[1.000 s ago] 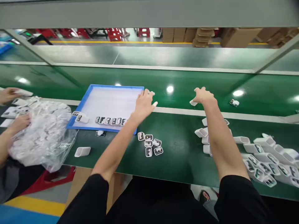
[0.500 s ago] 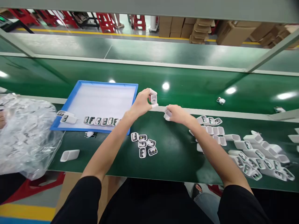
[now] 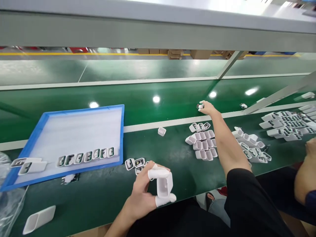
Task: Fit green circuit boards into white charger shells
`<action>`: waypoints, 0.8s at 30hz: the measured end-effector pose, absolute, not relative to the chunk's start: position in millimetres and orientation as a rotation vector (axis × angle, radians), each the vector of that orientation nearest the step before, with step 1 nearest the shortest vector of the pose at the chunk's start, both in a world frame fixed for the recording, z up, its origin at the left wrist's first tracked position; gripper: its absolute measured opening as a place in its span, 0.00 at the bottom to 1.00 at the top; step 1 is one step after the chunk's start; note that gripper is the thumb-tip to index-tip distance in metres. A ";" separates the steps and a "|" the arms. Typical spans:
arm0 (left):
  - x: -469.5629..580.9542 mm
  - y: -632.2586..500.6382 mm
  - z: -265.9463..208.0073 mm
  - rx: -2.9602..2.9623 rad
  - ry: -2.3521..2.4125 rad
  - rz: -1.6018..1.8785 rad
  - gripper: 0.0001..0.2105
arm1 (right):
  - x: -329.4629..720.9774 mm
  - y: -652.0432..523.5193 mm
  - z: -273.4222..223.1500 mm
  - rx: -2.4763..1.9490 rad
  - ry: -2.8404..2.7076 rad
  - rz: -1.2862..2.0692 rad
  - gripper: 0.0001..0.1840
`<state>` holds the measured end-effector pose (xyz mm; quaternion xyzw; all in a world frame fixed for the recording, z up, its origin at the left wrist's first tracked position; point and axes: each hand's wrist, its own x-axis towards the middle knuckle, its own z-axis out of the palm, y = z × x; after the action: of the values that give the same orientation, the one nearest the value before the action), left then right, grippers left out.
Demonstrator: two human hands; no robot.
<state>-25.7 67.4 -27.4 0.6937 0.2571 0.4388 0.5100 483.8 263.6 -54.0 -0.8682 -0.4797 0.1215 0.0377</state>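
My left hand point(image 3: 154, 189), with white covers on its fingertips, is closed on a white plastic housing point(image 3: 165, 185), its open end facing me, above the front of the table. My right hand point(image 3: 206, 107) reaches far forward over the green belt. Its thumb and finger close around a small circuit board point(image 3: 198, 106) with a white part. A white housing point(image 3: 162, 131) stands alone on the table between the hands. Beyond my left hand sit several housings with boards inside point(image 3: 139, 162), partly hidden by the hand. Rows of hollow white housings point(image 3: 204, 144) stand beside my right forearm.
At left a blue-rimmed tray point(image 3: 122, 131) holds a row of filled housings. One housing point(image 3: 39, 219) lies near the front left edge. More housings point(image 3: 288, 123) cover the right side. Another person's arm point(image 3: 304, 174) is at far right. A slanted post point(image 3: 278, 93) rises over the belt.
My left hand has come down and nearer with its housing. My right hand has let go of a white housing, now on the table, and moved right to the board on the belt.
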 end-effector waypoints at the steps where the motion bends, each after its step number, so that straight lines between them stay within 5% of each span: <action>1: -26.7 63.0 -33.4 1.671 0.642 1.036 0.28 | 484.6 262.1 -58.6 -2.672 -1.452 0.377 0.37; 5: -31.6 52.2 -52.9 1.542 0.819 0.985 0.30 | 477.9 262.2 -64.0 -2.650 -1.440 0.370 0.41; 11: -34.2 44.6 -55.4 1.333 0.823 0.832 0.26 | 474.4 259.3 -54.9 -2.374 -1.656 0.701 0.33; 17: -33.1 47.6 -49.1 1.318 0.688 0.807 0.22 | 449.8 262.7 -50.9 -2.274 -1.555 0.718 0.14; 24: -35.4 108.5 -7.9 1.643 0.506 0.952 0.20 | 347.4 236.3 4.1 -1.517 -1.416 0.737 0.32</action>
<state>-35.4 108.5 -7.9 0.6954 0.2144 0.4032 0.5550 347.4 236.3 4.1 -0.6143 -0.5734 0.2984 0.4526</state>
